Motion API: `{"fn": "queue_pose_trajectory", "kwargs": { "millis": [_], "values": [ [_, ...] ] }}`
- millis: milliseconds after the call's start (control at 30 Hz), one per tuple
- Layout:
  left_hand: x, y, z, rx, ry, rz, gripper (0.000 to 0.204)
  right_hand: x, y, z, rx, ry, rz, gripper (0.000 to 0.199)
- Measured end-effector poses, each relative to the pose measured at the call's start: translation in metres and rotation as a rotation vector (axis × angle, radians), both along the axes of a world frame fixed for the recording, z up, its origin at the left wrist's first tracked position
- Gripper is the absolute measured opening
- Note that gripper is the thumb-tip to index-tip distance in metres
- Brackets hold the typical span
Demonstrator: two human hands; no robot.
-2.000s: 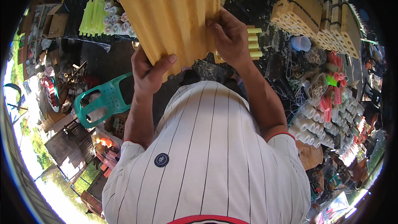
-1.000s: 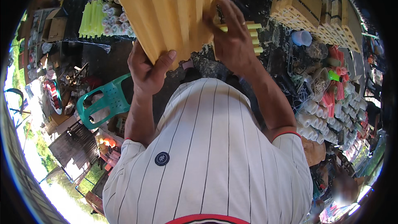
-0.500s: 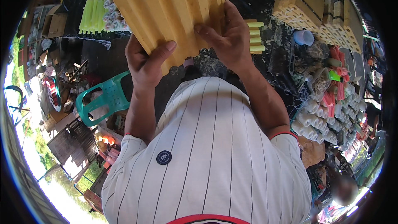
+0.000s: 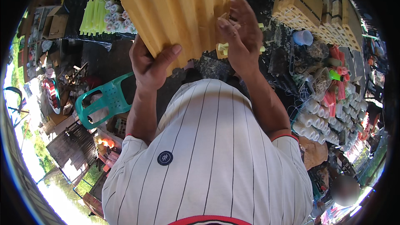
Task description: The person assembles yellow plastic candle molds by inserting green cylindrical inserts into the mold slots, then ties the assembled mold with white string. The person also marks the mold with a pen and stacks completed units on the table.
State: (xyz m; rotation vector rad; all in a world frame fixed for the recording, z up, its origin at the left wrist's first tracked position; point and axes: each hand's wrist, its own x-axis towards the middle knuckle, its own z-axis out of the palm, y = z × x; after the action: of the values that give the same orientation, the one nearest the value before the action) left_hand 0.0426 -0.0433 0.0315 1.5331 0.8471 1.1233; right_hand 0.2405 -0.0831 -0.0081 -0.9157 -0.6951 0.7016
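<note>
A ridged, yellow-brown panel point(image 4: 175, 12) is held up in front of me, its long grooves running away from me. My left hand point(image 4: 152, 62) grips its near left corner, thumb flat on the grooved face and fingers behind. My right hand point(image 4: 246, 37) is at the right edge of the panel, slightly smeared, thumb and fingers drawn together. Pale, thin bits point(image 4: 230, 21) show at its fingertips; I cannot make out what they are. Behind that hand, pale yellow pieces point(image 4: 223, 49) partly show below the panel.
A green plastic chair point(image 4: 104, 100) stands at left. Yellow sticks point(image 4: 92, 16) lie in a bundle at far left. Strapped blocks with rows of holes point(image 4: 298, 4), a whitish-blue cup point(image 4: 303, 38) and stacked white rolls point(image 4: 316, 121) are at right. Dark floor point(image 4: 104, 60) carries scattered scraps.
My right hand has let go of the panel's near right part, moved slightly right, and its fingers have curled together. The panel has shifted a little right; my left hand still grips it.
</note>
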Motion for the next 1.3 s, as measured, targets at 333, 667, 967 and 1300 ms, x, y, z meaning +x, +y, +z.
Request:
{"fn": "queue_pose_trajectory", "kwargs": {
  "millis": [333,667,967,1300],
  "values": [
    [-0.001,0.012,-0.001,0.004,-0.032,0.021,0.039,0.008,-0.019,0.001,-0.01,-1.404,-0.121,0.055],
    [0.001,0.017,-0.01,-0.032,-0.158,0.024,0.037,0.0,-0.035,0.022,0.068,-1.216,0.066,0.039],
    [0.014,0.015,-0.02,-0.103,-0.391,-0.049,0.052,-0.013,-0.056,0.02,-0.072,-0.8,0.245,0.034],
    [0.017,0.013,-0.028,-0.17,-0.438,-0.101,0.053,-0.007,-0.059,0.01,0.025,-0.857,0.186,0.035]
  ]
}}
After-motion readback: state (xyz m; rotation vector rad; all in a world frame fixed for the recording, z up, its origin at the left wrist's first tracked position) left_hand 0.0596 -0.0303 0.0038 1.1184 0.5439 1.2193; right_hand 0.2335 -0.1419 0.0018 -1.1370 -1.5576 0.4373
